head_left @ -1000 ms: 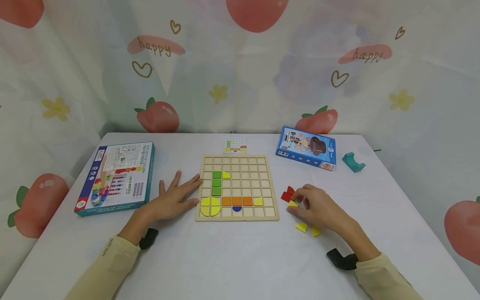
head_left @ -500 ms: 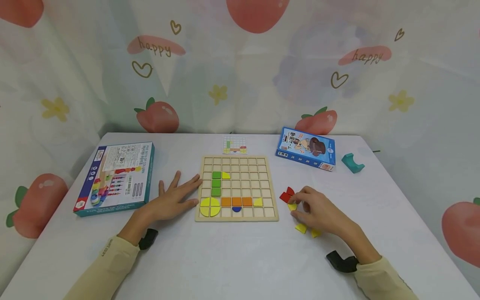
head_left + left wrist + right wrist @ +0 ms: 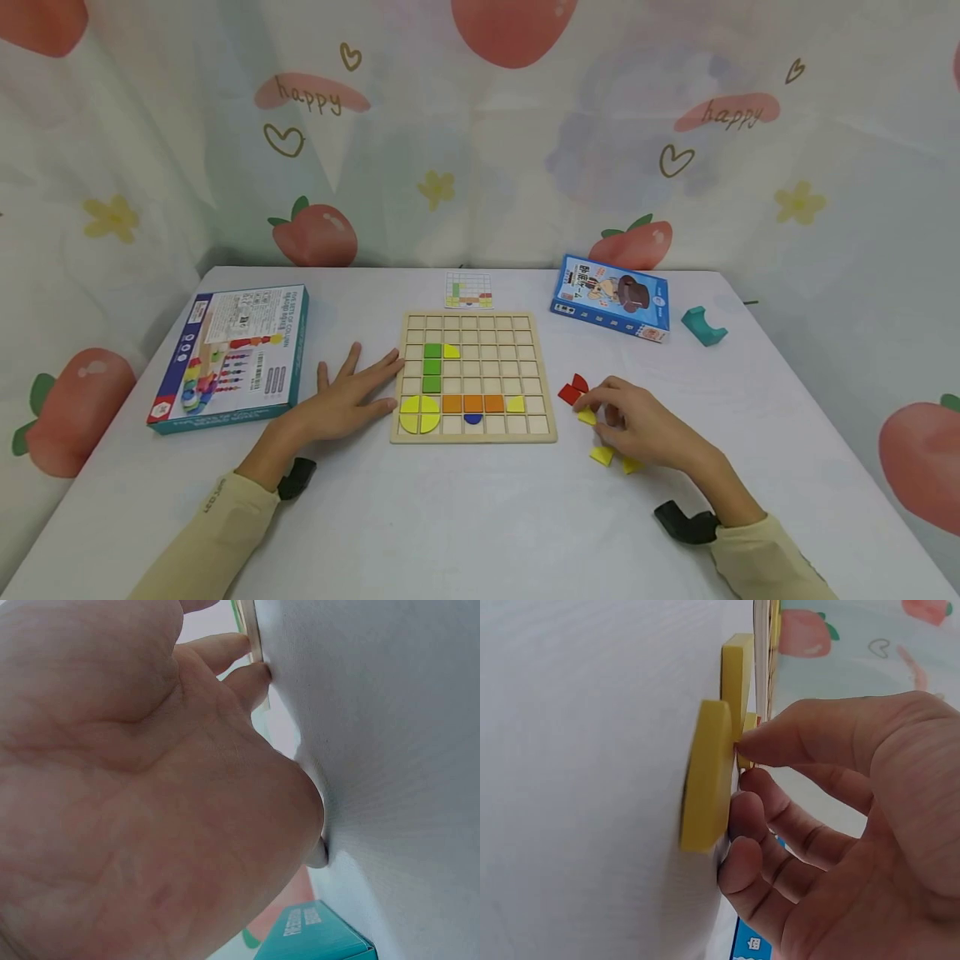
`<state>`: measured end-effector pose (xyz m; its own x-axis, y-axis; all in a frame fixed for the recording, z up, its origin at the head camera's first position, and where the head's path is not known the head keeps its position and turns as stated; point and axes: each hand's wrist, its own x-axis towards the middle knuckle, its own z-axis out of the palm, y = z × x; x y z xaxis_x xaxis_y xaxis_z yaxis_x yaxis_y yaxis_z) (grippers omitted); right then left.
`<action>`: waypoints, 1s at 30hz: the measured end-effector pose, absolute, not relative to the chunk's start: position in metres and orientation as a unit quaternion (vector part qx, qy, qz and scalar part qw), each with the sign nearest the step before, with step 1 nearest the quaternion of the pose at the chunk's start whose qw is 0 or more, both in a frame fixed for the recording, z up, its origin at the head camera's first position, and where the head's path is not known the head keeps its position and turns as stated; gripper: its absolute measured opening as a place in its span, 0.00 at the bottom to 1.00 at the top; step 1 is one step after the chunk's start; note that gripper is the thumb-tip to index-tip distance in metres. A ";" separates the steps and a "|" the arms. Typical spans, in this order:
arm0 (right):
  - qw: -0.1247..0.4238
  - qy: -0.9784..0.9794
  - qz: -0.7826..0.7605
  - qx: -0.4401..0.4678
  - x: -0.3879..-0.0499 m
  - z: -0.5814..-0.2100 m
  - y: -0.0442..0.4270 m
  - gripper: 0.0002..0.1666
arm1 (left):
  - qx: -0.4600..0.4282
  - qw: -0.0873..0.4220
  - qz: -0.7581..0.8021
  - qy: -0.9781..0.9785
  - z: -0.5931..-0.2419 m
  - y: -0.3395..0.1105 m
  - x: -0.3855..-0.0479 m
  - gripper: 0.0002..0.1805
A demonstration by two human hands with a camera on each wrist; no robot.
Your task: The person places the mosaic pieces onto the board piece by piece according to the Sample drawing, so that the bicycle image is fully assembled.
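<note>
My left hand [image 3: 341, 407] lies spread on the table, fingertips at the left edge of a wooden grid board [image 3: 474, 439]. In the left wrist view its palm [image 3: 157, 802] fills much of the picture. Right of the board, my right hand [image 3: 637, 419] pinches a yellow tile [image 3: 587, 416] at table level, thumb and index finger on either side of it. Two red tiles [image 3: 570, 393] lie just beyond. Nearer the wrist are two more yellow tiles [image 3: 602, 456], large in the right wrist view, where one yellow tile [image 3: 709, 776] stands out beside the fingertips.
On the board sit green tiles [image 3: 432, 367], orange tiles [image 3: 473, 403], a yellow circle [image 3: 409, 404] of quarter tiles and a blue half-circle [image 3: 473, 419]. A pattern card [image 3: 468, 290] lies behind. Boxes stand left [image 3: 247, 350] and right [image 3: 611, 296], with a teal curved block [image 3: 703, 327].
My right hand has shifted slightly downward and right, its thumb drawing a little away from the board. The yellow tile at its fingertips has moved slightly toward me. My left hand stays still.
</note>
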<state>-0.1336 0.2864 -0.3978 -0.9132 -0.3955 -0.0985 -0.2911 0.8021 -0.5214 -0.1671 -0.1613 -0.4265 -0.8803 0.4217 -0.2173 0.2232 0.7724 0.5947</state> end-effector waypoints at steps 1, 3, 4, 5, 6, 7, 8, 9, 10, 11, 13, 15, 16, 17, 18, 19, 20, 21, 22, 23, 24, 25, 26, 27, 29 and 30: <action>0.103 0.944 -0.257 -0.178 -0.134 -0.398 0.287 0.18 | 0.174 0.172 0.288 0.926 -0.427 -0.162 -0.167 0.39; 0.104 0.944 -0.258 -0.177 -0.134 -0.398 0.287 0.19 | 0.174 0.171 0.288 0.926 -0.427 -0.162 -0.167 0.39; 0.102 0.944 -0.257 -0.177 -0.134 -0.398 0.288 0.19 | 0.174 0.170 0.287 0.926 -0.427 -0.162 -0.167 0.38; 0.100 0.946 -0.256 -0.174 -0.134 -0.398 0.288 0.19 | 0.174 0.170 0.288 0.926 -0.427 -0.162 -0.167 0.38; 0.097 0.947 -0.253 -0.175 -0.134 -0.398 0.289 0.19 | 0.175 0.169 0.289 0.926 -0.427 -0.162 -0.167 0.38; 0.094 0.947 -0.252 -0.174 -0.134 -0.398 0.289 0.18 | 0.175 0.168 0.290 0.926 -0.427 -0.162 -0.167 0.38; 0.091 0.947 -0.252 -0.177 -0.134 -0.398 0.289 0.18 | 0.175 0.167 0.290 0.926 -0.427 -0.163 -0.167 0.38; 0.088 0.948 -0.251 -0.176 -0.134 -0.398 0.289 0.17 | 0.175 0.167 0.291 0.926 -0.427 -0.163 -0.167 0.38; 0.086 0.948 -0.250 -0.176 -0.134 -0.398 0.289 0.17 | 0.175 0.166 0.291 0.926 -0.427 -0.163 -0.167 0.38; 0.085 0.949 -0.250 -0.174 -0.134 -0.398 0.289 0.16 | 0.175 0.165 0.292 0.926 -0.427 -0.163 -0.167 0.38; 0.082 0.949 -0.250 -0.173 -0.134 -0.398 0.288 0.16 | 0.175 0.164 0.292 0.926 -0.427 -0.163 -0.167 0.38; 0.080 0.952 -0.246 -0.164 -0.134 -0.398 0.287 0.16 | 0.174 0.164 0.292 0.926 -0.427 -0.163 -0.167 0.38; 0.078 0.952 -0.247 -0.161 -0.134 -0.398 0.286 0.16 | 0.174 0.164 0.293 0.926 -0.427 -0.163 -0.166 0.38; 0.075 0.954 -0.245 -0.153 -0.134 -0.398 0.286 0.17 | 0.174 0.164 0.292 0.926 -0.427 -0.163 -0.166 0.38; 0.073 0.956 -0.244 -0.147 -0.134 -0.398 0.285 0.18 | 0.174 0.164 0.292 0.926 -0.427 -0.163 -0.166 0.38; 0.071 0.958 -0.242 -0.136 -0.134 -0.398 0.284 0.19 | 0.174 0.165 0.293 0.925 -0.427 -0.163 -0.166 0.38; 0.069 0.960 -0.240 -0.129 -0.134 -0.399 0.283 0.20 | 0.174 0.166 0.294 0.925 -0.427 -0.163 -0.166 0.38; 0.066 0.961 -0.239 -0.124 -0.135 -0.399 0.282 0.21 | 0.175 0.166 0.294 0.925 -0.427 -0.163 -0.166 0.39; 0.064 0.961 -0.238 -0.122 -0.135 -0.399 0.281 0.21 | 0.175 0.167 0.295 0.924 -0.426 -0.162 -0.166 0.39; 0.062 0.963 -0.236 -0.118 -0.135 -0.400 0.280 0.21 | 0.175 0.167 0.294 0.925 -0.426 -0.162 -0.166 0.39; 0.060 0.963 -0.235 -0.118 -0.136 -0.400 0.280 0.21 | 0.175 0.168 0.295 0.924 -0.426 -0.162 -0.166 0.39; 0.058 0.963 -0.234 -0.118 -0.136 -0.401 0.279 0.21 | 0.174 0.168 0.295 0.924 -0.426 -0.162 -0.166 0.39; 0.056 0.963 -0.233 -0.120 -0.136 -0.401 0.279 0.21 | 0.174 0.168 0.293 0.925 -0.426 -0.161 -0.166 0.39; 0.056 0.963 -0.233 -0.121 -0.136 -0.401 0.278 0.20 | 0.173 0.169 0.291 0.926 -0.426 -0.161 -0.166 0.39; 0.057 0.963 -0.234 -0.120 -0.136 -0.402 0.277 0.19 | 0.172 0.169 0.288 0.927 -0.426 -0.161 -0.167 0.39; 0.058 0.963 -0.234 -0.119 -0.136 -0.403 0.277 0.19 | 0.172 0.169 0.288 0.927 -0.426 -0.161 -0.167 0.39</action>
